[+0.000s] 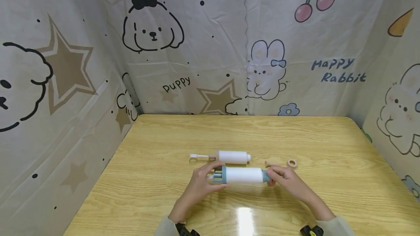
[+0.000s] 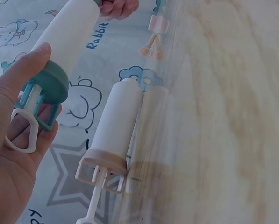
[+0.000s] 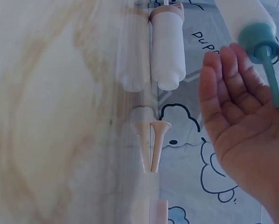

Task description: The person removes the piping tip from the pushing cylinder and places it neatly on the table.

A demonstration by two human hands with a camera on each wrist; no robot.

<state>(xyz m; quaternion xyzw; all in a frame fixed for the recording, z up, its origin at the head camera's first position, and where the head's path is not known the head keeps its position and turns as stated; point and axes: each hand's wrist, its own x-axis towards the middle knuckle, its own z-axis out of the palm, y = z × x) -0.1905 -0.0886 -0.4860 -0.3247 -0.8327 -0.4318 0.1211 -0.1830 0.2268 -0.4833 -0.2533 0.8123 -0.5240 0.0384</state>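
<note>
A large syringe (image 1: 244, 175) with a white barrel and teal ends lies level between both hands, above the table's near middle. My left hand (image 1: 201, 180) grips its teal collar (image 2: 53, 81) at the handle end, thumb along the barrel. The white plunger loop (image 2: 25, 133) is pushed close to the collar. My right hand (image 1: 288, 182) pinches the teal cap (image 3: 256, 41) at the other end; a thin teal nozzle (image 3: 271, 77) points across the palm. Just behind lies a second syringe (image 1: 233, 157), white with a beige collar, its plunger drawn out to the left.
A small beige nozzle (image 1: 270, 164) and a beige ring (image 1: 292, 163) lie on the wooden table (image 1: 157, 134), behind the right hand. A printed cloth curtain (image 1: 210, 46) stands along the table's back and sides.
</note>
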